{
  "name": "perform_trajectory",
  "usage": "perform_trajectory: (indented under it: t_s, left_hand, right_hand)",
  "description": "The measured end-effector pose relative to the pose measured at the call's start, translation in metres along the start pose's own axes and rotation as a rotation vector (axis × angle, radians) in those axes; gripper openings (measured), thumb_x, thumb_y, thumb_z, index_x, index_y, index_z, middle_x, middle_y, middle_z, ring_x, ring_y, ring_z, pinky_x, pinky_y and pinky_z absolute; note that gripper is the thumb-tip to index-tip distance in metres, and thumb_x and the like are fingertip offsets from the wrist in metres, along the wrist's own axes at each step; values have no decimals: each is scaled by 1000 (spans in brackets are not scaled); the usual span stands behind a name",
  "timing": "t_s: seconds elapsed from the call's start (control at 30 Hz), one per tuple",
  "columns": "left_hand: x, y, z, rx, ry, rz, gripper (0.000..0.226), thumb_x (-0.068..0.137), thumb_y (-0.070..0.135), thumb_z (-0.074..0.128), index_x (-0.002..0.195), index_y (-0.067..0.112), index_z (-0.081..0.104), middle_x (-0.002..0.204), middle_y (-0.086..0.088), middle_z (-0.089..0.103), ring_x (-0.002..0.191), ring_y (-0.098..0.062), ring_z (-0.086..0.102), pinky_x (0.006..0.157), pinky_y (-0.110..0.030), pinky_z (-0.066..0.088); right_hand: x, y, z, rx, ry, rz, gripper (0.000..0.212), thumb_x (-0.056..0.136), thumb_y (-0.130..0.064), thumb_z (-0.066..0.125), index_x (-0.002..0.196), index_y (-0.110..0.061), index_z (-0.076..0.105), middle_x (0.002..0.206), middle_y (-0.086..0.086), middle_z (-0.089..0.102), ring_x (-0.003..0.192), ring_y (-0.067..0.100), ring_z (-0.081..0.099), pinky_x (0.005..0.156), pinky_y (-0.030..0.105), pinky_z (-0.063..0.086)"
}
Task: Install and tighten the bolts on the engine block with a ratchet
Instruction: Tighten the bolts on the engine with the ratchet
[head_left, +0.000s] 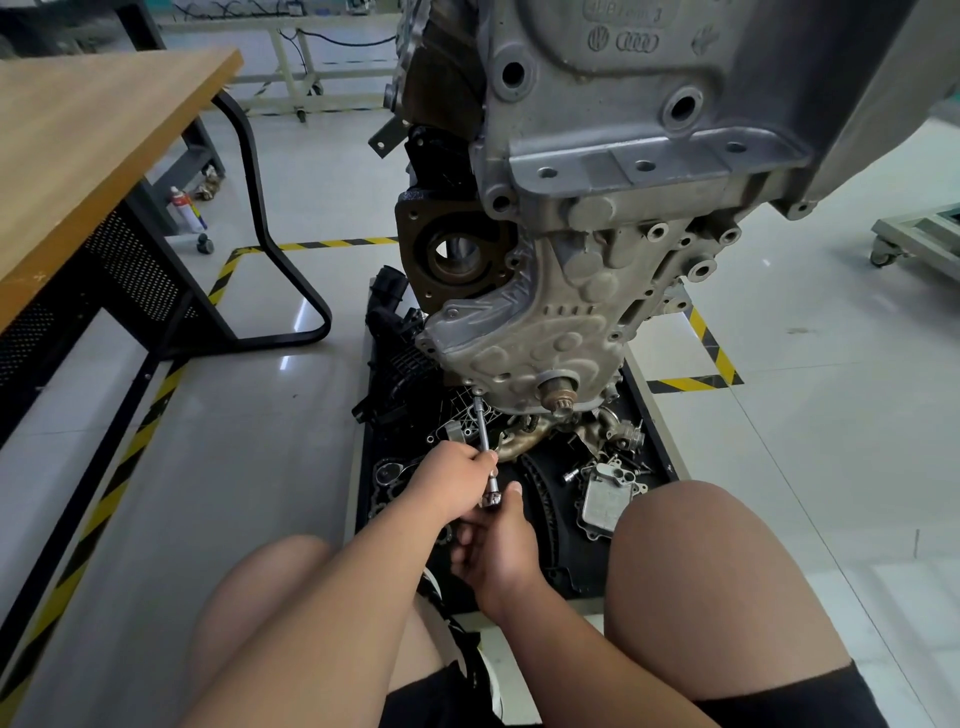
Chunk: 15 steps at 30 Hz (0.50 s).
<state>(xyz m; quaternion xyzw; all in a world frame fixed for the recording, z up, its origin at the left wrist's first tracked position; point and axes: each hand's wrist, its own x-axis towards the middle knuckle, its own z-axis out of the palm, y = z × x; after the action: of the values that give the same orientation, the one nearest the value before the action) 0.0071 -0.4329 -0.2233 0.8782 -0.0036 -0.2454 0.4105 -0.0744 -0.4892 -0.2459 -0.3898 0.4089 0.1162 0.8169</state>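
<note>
Head view: a seated person holds a ratchet (491, 498) beneath the engine block (571, 270), its extension bar (482, 423) reaching up to a bolt (478, 391) on the cover's lower edge. The left hand (457, 478) has its grip closed round the bar. The right hand (498, 553) curls round the handle below. Loose parts lie in a black tray (662, 452).
</note>
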Motion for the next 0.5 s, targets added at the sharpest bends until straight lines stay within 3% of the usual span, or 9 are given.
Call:
perform_trajectory:
  t_s: [0.17, 0.33, 0.5]
  left_hand:
    - [-1, 1, -2, 39, 41, 23, 32, 92, 38, 55, 67, 22, 67, 50, 7, 60, 47, -9, 54, 48, -21, 38]
    - [0, 0, 1, 56, 46, 5, 33, 93, 39, 54, 67, 21, 66, 53, 3, 65, 46, -15, 62, 52, -24, 46]
    - [-2, 2, 0, 94, 63, -4, 34, 94, 38, 52, 68, 19, 65, 35, 9, 52, 28, -5, 47, 31, -14, 30]
  right_hand:
    - [-3, -2, 5, 68, 2, 74, 69, 97, -64, 26, 66, -10, 55, 48, 2, 41, 38, 16, 37, 51, 23, 35]
    - [-9, -7, 8, 165, -4, 165, 64, 96, -64, 29, 72, -12, 56, 48, 0, 43, 43, 15, 39, 54, 25, 36]
    - [-15, -12, 13, 337, -12, 238, 57, 99, -54, 37, 67, -11, 58, 51, 0, 49, 47, 14, 43, 52, 25, 37]
